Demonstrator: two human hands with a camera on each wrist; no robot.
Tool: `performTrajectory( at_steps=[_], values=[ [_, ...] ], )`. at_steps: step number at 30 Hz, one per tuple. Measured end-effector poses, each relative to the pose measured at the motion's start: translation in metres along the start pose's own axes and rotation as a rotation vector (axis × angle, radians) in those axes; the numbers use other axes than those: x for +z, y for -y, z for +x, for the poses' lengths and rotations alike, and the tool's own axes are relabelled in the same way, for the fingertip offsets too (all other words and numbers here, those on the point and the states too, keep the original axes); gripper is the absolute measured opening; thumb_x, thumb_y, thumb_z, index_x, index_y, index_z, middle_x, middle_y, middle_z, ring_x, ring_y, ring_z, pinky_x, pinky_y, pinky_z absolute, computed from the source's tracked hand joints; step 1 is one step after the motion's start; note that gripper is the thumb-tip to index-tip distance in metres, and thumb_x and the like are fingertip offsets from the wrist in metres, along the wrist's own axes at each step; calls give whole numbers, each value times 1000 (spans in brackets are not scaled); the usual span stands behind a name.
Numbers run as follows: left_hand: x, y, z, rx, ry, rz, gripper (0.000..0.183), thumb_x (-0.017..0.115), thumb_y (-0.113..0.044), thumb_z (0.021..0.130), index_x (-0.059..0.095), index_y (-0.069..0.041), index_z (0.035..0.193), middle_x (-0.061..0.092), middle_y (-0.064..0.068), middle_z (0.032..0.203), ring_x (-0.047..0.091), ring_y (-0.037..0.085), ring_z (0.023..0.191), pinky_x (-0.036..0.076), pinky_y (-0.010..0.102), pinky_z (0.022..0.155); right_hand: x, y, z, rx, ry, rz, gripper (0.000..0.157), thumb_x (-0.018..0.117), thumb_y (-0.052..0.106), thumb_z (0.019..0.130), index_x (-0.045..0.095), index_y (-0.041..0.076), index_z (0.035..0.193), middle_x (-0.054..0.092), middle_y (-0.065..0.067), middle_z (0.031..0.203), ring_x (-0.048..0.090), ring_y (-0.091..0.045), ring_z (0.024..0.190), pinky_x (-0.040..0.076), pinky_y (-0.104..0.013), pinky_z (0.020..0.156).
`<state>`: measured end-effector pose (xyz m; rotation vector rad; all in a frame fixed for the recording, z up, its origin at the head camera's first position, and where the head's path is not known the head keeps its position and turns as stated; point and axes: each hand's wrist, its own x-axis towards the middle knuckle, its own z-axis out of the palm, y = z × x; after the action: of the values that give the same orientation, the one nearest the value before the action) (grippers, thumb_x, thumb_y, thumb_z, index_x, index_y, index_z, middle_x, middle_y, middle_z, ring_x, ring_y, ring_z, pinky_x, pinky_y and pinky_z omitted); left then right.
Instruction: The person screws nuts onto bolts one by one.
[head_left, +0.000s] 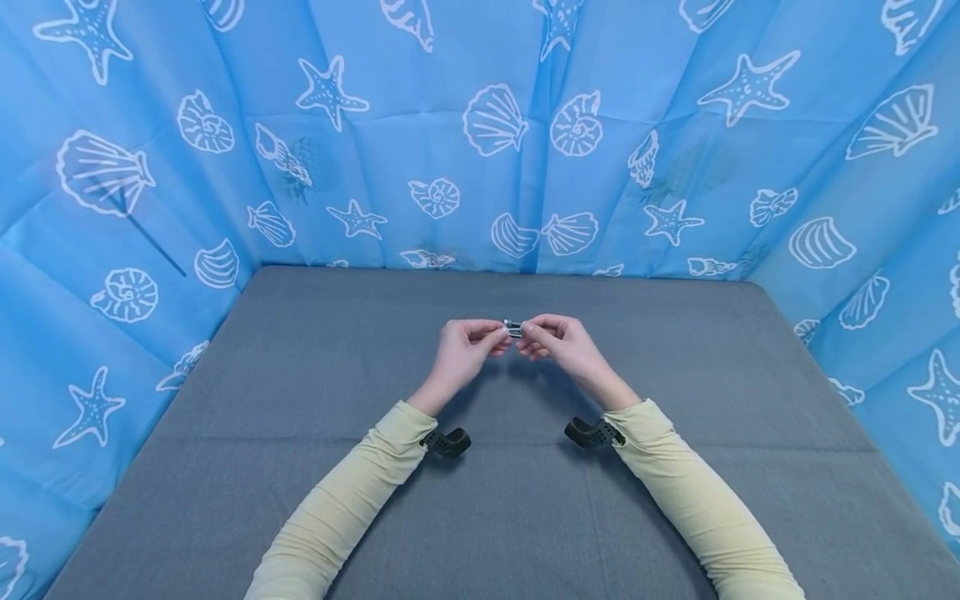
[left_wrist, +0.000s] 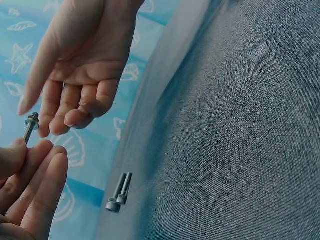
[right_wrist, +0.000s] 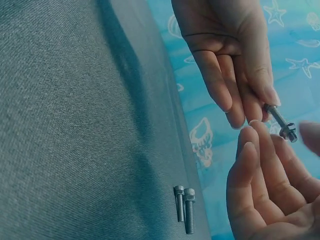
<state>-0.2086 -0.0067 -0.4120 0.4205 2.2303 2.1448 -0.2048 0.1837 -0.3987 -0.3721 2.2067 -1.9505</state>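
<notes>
My left hand [head_left: 461,354] pinches the head end of a threaded metal bolt [right_wrist: 278,116] between thumb and fingertips. A small nut [right_wrist: 288,131] with a wider rim sits near the bolt's free end, which pokes out past it. Around that end is my right hand [head_left: 566,342], its thumb and forefinger spread to either side of the nut. In the left wrist view, a gap shows between the right thumb [left_wrist: 31,90] and the nut. The other right fingers are loosely bent. In the head view the fingertips of both hands nearly meet and partly cover the bolt.
Two more metal bolts [right_wrist: 189,212] lie side by side on the grey cloth-covered table [head_left: 510,500], just beyond the hands. A blue curtain [head_left: 450,150] with shells and starfish surrounds the table's back and sides. Dark wrist mounts [head_left: 447,442] stick inward from both sleeves.
</notes>
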Motion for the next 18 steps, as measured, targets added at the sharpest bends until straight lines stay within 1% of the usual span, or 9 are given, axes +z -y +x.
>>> performTrajectory(
  at_steps=[4, 6, 7, 8, 11, 13, 14, 16, 18],
  values=[
    [0, 0, 0, -6, -4, -5, 24, 65, -6, 91, 66, 13, 107, 71, 17, 88, 71, 20, 80, 58, 28, 70, 0, -1, 0, -25, 8, 24, 32, 60, 14, 97, 56, -11, 116, 67, -23, 97, 68, -25, 82, 54, -52, 78],
    [0, 0, 0, -11, -5, -5, 25, 65, -6, 91, 66, 12, 107, 71, 17, 88, 71, 20, 80, 58, 28, 70, 0, -1, 0, -44, 9, 18, 29, 61, 12, 95, 57, -10, 114, 67, -22, 96, 68, -25, 82, 54, -52, 78],
    [-1, 0, 0, -12, -5, -2, 25, 65, -7, 91, 66, 12, 107, 71, 17, 88, 71, 20, 80, 58, 28, 71, 1, -2, 0, -48, 9, 12, 27, 62, 12, 95, 58, -9, 112, 68, -22, 95, 68, -28, 83, 54, -53, 78],
    [-1, -1, 0, -11, -5, 0, 25, 66, -7, 91, 66, 12, 107, 71, 17, 88, 71, 21, 80, 58, 28, 70, 2, -2, 0, -43, 7, 6, 26, 61, 13, 95, 60, -9, 110, 68, -21, 95, 68, -27, 82, 54, -54, 78],
    [-1, 1, 0, -7, -8, 6, 24, 66, -7, 91, 67, 11, 107, 71, 17, 88, 71, 20, 79, 58, 29, 69, 4, -3, 1, -20, 8, -16, 28, 57, 19, 98, 61, -8, 107, 67, -22, 93, 68, -25, 80, 55, -52, 77],
    [-1, 2, 0, -4, -9, 9, 23, 66, -8, 91, 68, 10, 106, 71, 16, 87, 71, 20, 78, 59, 29, 68, 4, -3, 1, -10, 6, -16, 31, 55, 21, 99, 60, -8, 109, 66, -26, 95, 68, -24, 79, 55, -50, 75],
    [-1, 2, 0, -3, -10, 6, 22, 66, -8, 91, 68, 9, 105, 71, 16, 86, 71, 20, 77, 59, 30, 68, 3, -2, 1, -10, 6, -18, 31, 55, 20, 99, 58, -8, 112, 66, -27, 97, 68, -21, 78, 56, -49, 75],
    [-1, 2, 0, -5, -5, 7, 22, 66, -8, 91, 69, 8, 105, 72, 15, 86, 71, 19, 76, 59, 30, 67, 2, -1, 0, -20, 5, -6, 30, 57, 18, 98, 57, -7, 116, 65, -28, 98, 68, -21, 79, 56, -48, 75],
    [-1, 2, 0, -5, -1, 2, 22, 66, -9, 91, 69, 7, 105, 72, 15, 85, 71, 20, 76, 59, 30, 67, 1, 0, 0, -34, 4, -2, 29, 60, 14, 96, 56, -5, 117, 65, -28, 99, 68, -23, 80, 55, -49, 75]
  ],
)
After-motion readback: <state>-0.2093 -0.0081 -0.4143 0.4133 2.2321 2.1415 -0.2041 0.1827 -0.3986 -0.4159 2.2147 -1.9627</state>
